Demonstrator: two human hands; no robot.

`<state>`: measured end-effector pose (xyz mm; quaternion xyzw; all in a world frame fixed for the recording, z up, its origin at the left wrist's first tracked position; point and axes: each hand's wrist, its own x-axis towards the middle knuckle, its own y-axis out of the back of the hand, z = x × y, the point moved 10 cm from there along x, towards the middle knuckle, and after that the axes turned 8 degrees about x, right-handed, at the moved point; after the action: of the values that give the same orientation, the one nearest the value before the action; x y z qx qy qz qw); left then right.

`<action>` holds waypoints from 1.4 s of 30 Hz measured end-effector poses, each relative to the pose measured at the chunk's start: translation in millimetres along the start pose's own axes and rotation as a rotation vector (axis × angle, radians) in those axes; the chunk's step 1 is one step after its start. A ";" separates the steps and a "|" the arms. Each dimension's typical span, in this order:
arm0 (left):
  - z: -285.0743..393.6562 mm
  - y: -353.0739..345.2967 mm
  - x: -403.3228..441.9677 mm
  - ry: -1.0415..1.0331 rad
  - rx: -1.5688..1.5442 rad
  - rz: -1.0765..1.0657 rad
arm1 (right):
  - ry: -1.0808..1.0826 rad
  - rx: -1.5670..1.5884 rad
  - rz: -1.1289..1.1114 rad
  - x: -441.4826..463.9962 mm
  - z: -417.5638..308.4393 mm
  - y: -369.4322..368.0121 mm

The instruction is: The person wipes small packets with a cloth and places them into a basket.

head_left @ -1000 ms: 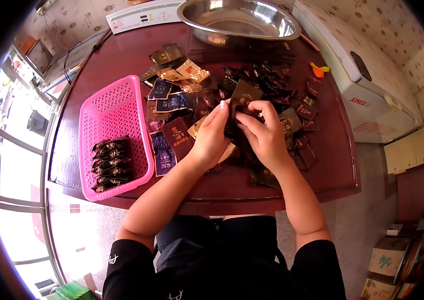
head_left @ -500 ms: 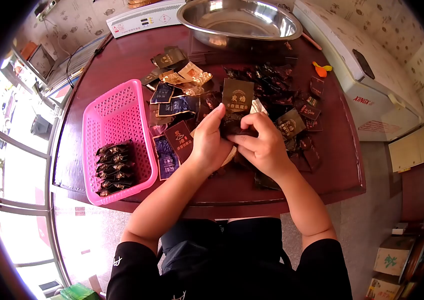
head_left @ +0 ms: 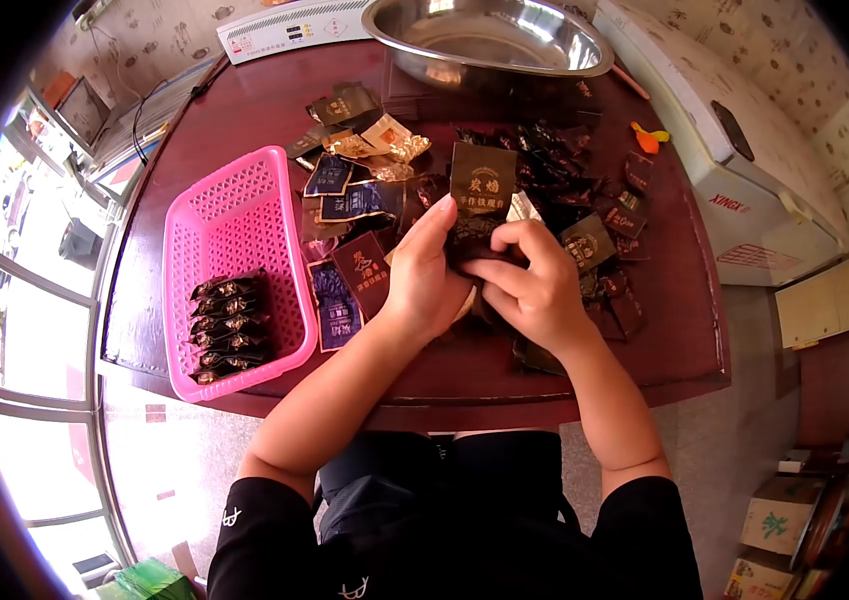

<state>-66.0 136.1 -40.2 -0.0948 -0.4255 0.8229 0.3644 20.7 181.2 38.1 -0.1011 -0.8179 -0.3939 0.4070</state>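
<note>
A dark brown packet [head_left: 483,185] with gold lettering stands upright between my hands over the pile. My left hand [head_left: 427,275] is closed on its left side, thumb pointing up. My right hand [head_left: 534,285] has its fingers bent and pinched at the packet's lower part. Around them lie blue packets [head_left: 354,201], gold foil packets [head_left: 406,149], a dark red packet [head_left: 363,272] and several black ones [head_left: 549,160]. To the left, a pink basket [head_left: 234,214] holds a row of black packets [head_left: 228,330].
A large steel basin [head_left: 484,35] sits at the table's back, beside a white appliance [head_left: 294,32]. An orange and yellow object [head_left: 649,138] lies at the right of the table [head_left: 674,330]. A white freezer [head_left: 744,180] stands beyond the right edge.
The dark brown packet, tilted and partly covered by my fingers earlier, now stands upright with its lettering facing me. Both hands have shifted slightly lower on it and remain closed.
</note>
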 end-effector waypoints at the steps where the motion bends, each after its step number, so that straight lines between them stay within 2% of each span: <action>1: 1.2 -0.6 0.5 -0.001 0.001 0.000 | -0.032 -0.001 0.015 -1.5 7.5 5.7; 3: 2.5 0.9 1.3 0.016 -0.035 0.036 | -0.106 -0.042 0.056 -5.2 25.1 17.6; 7: 2.3 -3.1 -0.1 0.003 -0.035 0.008 | 0.000 -0.093 0.307 -7.8 14.4 45.1; 8: 7.9 -9.0 -1.5 -0.075 0.196 -0.037 | 0.015 -0.077 0.290 -8.2 7.8 40.7; 10: -0.6 -16.0 -6.4 -0.013 0.063 -0.049 | 0.106 -0.001 0.121 -0.3 -8.0 18.6; 11: -1.9 -13.5 -7.6 -0.006 0.103 -0.045 | 0.114 -0.043 0.039 -1.6 -7.6 6.3; 12: -0.8 -12.4 -7.5 -0.005 0.102 -0.044 | 0.112 -0.043 0.038 -2.4 -4.7 6.9; 15: 2.7 -11.5 -5.3 0.006 0.012 -0.054 | -0.079 -0.173 0.216 -6.4 29.9 33.6; 16: 3.8 -11.5 -4.8 0.004 0.004 -0.057 | -0.059 -0.143 0.319 -7.3 31.7 41.7; 18: 4.9 -11.2 -3.2 -0.002 -0.014 -0.064 | -0.024 -0.116 0.341 -10.7 20.1 44.5; 20: 2.8 -6.8 -1.6 -0.038 0.037 -0.054 | 0.107 -0.069 0.190 -5.9 0.1 24.6; 22: 2.5 -8.8 -2.9 -0.033 0.051 -0.112 | 0.046 -0.061 0.020 -1.7 -0.9 0.7; 23: 3.4 -4.6 -3.1 -0.023 0.074 0.008 | 0.001 -0.051 0.030 -0.9 4.7 2.2; 26: 8.1 1.9 -0.8 -0.025 -0.011 0.079 | -0.197 -0.103 0.148 -6.2 33.7 21.3; 28: 9.8 4.2 1.4 -0.037 -0.001 0.006 | -0.138 -0.052 0.287 -6.6 37.8 35.9; 30: 10.7 9.7 1.2 -0.034 0.035 0.106 | -0.035 -0.010 0.270 -3.5 22.5 36.0; 32: 5.6 19.3 1.4 -0.038 0.053 0.167 | 0.092 0.073 0.153 -4.3 3.3 19.2; 34: 3.2 23.6 -2.9 -0.005 0.091 0.222 | 0.070 0.176 -0.041 -3.8 -4.9 -2.3; 35: 5.1 19.1 -3.9 -0.017 0.108 0.249 | 0.061 0.181 -0.065 -4.5 -6.0 -5.5; 39: -2.5 27.7 -4.5 0.085 0.393 0.237 | 0.070 0.125 0.063 -1.6 -2.2 7.5; 42: -1.7 30.0 -2.3 0.020 0.344 0.337 | 0.060 0.089 0.103 -2.3 0.4 11.1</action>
<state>-79.2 124.4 -64.6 -0.1091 -0.2533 0.9315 0.2372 27.4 189.4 42.5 -0.1131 -0.8158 -0.3383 0.4552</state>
